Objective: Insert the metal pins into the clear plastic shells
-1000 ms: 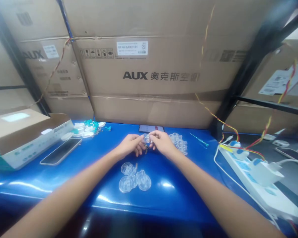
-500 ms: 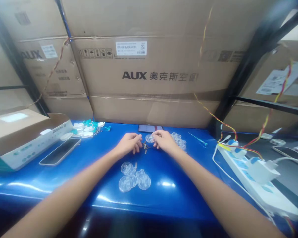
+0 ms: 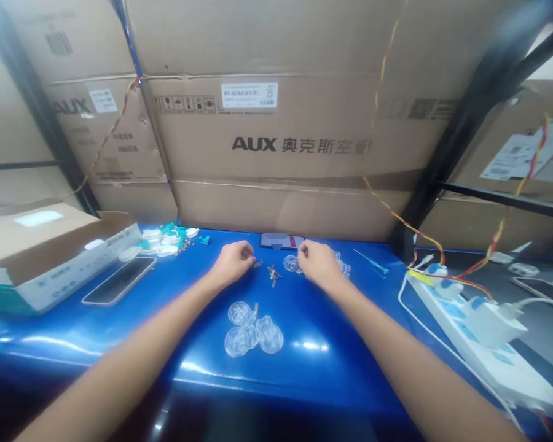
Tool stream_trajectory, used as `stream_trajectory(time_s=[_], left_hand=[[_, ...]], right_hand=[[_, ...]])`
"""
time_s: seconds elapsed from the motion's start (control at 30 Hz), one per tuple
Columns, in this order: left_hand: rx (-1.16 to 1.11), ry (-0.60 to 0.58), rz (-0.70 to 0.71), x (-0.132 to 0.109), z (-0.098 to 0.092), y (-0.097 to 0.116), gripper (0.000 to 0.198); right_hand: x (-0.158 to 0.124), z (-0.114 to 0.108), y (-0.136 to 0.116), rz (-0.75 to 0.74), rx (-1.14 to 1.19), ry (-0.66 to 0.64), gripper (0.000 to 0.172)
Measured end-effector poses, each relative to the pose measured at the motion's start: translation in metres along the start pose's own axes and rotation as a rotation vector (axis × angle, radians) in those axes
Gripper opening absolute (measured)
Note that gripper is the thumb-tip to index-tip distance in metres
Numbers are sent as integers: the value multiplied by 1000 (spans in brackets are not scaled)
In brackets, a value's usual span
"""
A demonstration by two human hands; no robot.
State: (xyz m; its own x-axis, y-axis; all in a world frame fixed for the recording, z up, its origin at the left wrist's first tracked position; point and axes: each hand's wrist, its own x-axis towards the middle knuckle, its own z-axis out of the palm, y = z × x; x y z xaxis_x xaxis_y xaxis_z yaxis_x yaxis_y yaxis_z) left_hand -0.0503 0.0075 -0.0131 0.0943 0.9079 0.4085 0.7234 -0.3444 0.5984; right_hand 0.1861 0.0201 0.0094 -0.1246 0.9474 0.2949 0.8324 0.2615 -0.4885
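My left hand [image 3: 234,263] is closed, its fingers curled at a small brownish metal strip [image 3: 258,264] that pokes out beside them. My right hand [image 3: 319,264] is also closed, with a round clear plastic piece [image 3: 292,264] at its fingers' left side; the exact grip is partly hidden. Between the hands lies a little pile of metal strips [image 3: 274,276] on the blue table. More clear plastic pieces [image 3: 345,265] are partly covered by my right hand. Nearer to me sits a cluster of clear round plastic pieces [image 3: 254,329], with one strip [image 3: 256,308] by it.
A phone [image 3: 282,240] lies at the back and another phone [image 3: 120,280] at the left, by an open carton [image 3: 78,264]. White and teal parts [image 3: 166,239] are heaped behind it. On the right are a blue screwdriver [image 3: 372,263] and a power strip [image 3: 479,344] with cables.
My hands have moved apart. The right has drawn the clear round piece right, away from the strips. A metal strip now shows at my left fingers. The view has shifted slightly.
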Motion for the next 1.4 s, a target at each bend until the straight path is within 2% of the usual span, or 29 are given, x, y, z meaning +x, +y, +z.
stream_trajectory(time_s=[0.1, 0.17, 0.3, 0.43, 0.53, 0.67, 0.87, 1.03, 1.07, 1.1, 1.2, 1.23, 1.4], left_hand=[[61, -35, 50, 1, -1, -2, 27], [113, -66, 95, 0, 1, -3, 28], [146, -102, 151, 0, 6, -3, 17], [154, -114, 174, 0, 9, -5, 14], [160, -114, 180, 1, 10, -6, 14], [164, -116, 177, 2, 10, -6, 13], [137, -153, 163, 1, 8, -3, 14], [107, -175, 163, -2, -9, 11, 16], [73, -220, 165, -3, -15, 16, 20], [21, -317, 174, -5, -21, 22, 26], [-104, -729, 183, -13, -35, 41, 38], [-92, -796, 182, -15, -37, 46, 40], [68, -841, 177, -26, -38, 60, 41]], right_hand=[[-4, -4, -8, -158, -145, 102, 14], [-8, -4, -12, -250, -228, 98, 16], [-14, 2, -13, -390, -425, 40, 33], [-13, 5, -8, -434, -509, -66, 27], [-11, 3, -6, -402, -541, -73, 21], [-10, 0, -5, -409, -526, -54, 19], [-18, 14, -14, -579, -352, -98, 18], [-26, 24, -21, -587, -291, -155, 21], [-26, 24, -21, -579, -283, -160, 21], [-25, 24, -20, -570, -276, -164, 20], [-23, 24, -19, -539, -262, -179, 20], [-23, 23, -19, -529, -262, -181, 20], [-20, 22, -14, -481, -286, -181, 21]])
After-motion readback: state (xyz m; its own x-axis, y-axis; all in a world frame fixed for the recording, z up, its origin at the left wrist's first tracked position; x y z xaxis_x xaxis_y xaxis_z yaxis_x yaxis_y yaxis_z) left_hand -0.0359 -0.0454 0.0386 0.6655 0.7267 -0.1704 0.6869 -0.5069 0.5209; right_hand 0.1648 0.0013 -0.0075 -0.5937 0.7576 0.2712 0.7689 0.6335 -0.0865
